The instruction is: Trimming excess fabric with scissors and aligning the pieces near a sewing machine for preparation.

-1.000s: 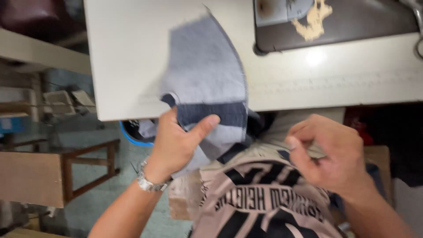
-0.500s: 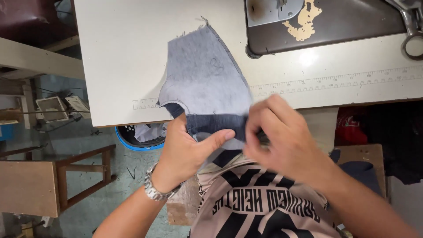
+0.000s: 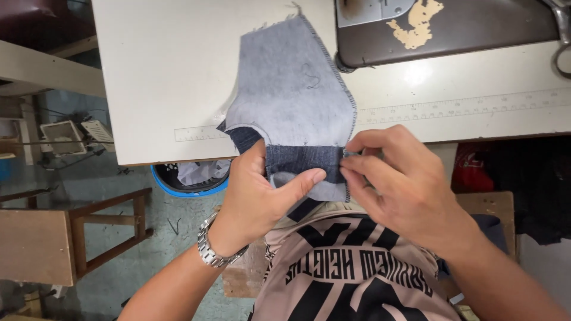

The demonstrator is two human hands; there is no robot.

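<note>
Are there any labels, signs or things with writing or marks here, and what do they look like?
Printed measuring scale: long thin grey strip along the white table's front edge.
Beige shirt: bottom centre, bold black block lettering.
Pale grey denim piece: table centre, faint pen scribble.
No packages or screens.

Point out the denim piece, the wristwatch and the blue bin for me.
denim piece [image 3: 294,98], head view, pale upper panel on the table.
wristwatch [image 3: 209,252], head view, metal band at the left wrist.
blue bin [image 3: 172,184], head view, rim below the table edge.

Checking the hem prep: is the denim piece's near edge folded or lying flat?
Folded: the denim piece shows a dark band turned up, pinched by left hand and right hand.
</note>
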